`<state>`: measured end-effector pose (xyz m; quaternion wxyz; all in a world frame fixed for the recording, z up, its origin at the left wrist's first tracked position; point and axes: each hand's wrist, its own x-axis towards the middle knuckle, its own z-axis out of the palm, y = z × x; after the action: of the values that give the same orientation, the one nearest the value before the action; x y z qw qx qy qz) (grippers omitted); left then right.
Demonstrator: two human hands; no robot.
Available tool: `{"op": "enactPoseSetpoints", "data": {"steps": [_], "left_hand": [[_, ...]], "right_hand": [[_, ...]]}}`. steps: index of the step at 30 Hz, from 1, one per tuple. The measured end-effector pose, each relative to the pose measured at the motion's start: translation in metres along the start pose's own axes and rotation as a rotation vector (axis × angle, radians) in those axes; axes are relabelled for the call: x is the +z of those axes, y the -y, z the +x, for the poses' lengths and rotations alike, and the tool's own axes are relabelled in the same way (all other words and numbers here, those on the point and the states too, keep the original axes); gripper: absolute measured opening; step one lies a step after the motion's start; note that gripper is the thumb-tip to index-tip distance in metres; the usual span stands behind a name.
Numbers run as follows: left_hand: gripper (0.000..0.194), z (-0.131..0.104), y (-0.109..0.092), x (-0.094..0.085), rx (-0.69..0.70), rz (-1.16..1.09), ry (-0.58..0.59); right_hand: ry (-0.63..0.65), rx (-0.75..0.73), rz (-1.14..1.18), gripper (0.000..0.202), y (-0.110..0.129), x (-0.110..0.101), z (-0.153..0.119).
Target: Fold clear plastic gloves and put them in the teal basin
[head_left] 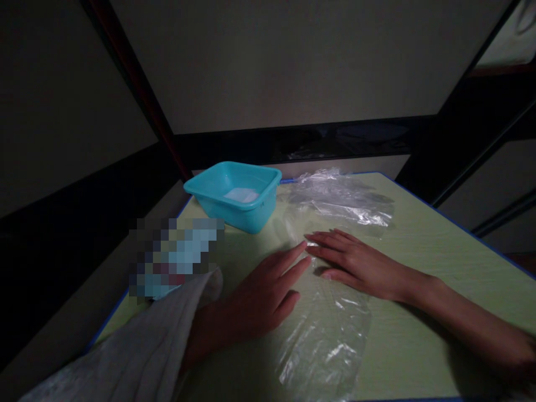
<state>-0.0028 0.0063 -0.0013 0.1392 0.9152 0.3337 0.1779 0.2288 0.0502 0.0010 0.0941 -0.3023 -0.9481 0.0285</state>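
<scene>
A clear plastic bag (324, 335) lies flat and wrinkled on the table, its lower part toward me. My right hand (349, 258) rests palm down over the bag's upper part, fingers stretched out to the left. From the left, my left hand (268, 290) reaches in with its fingers extended, the fingertips close to those of the right hand at the bag. Neither hand grips anything that I can see. Beyond my right hand, more crumpled clear plastic bags (343, 198) are spread at the table's far side.
A turquoise plastic basin (251, 215) stands at the far left of the table, with something white (242, 194) inside. Left of my left hand is a blurred-out light blue item (184, 257). The pale green table (422, 251) has a blue edge and stands close to cabinet panels.
</scene>
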Motion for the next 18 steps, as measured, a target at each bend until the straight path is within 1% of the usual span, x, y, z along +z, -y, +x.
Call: {"op": "enactPoseSetpoints", "data": {"steps": [4, 11, 15, 18], "left_hand": [[0.049, 0.0002, 0.0014, 0.0001, 0.077, 0.043, 0.044], [0.049, 0.0024, 0.0008, -0.0021, 0.100, 0.030, 0.130], [0.047, 0.0026, 0.0009, -0.0023, 0.102, 0.014, 0.124], [0.044, 0.0016, 0.0006, -0.0018, 0.118, 0.021, 0.093]], "right_hand": [[-0.015, 0.032, -0.040, 0.052, -0.0022, 0.0024, -0.0012], [-0.027, 0.111, -0.108, 0.056, -0.0056, 0.0062, -0.0036], [-0.089, 0.148, -0.113, 0.051, -0.0049, 0.0068, -0.0031], [-0.165, 0.221, -0.071, 0.047, -0.0030, 0.0036, -0.0011]]}}
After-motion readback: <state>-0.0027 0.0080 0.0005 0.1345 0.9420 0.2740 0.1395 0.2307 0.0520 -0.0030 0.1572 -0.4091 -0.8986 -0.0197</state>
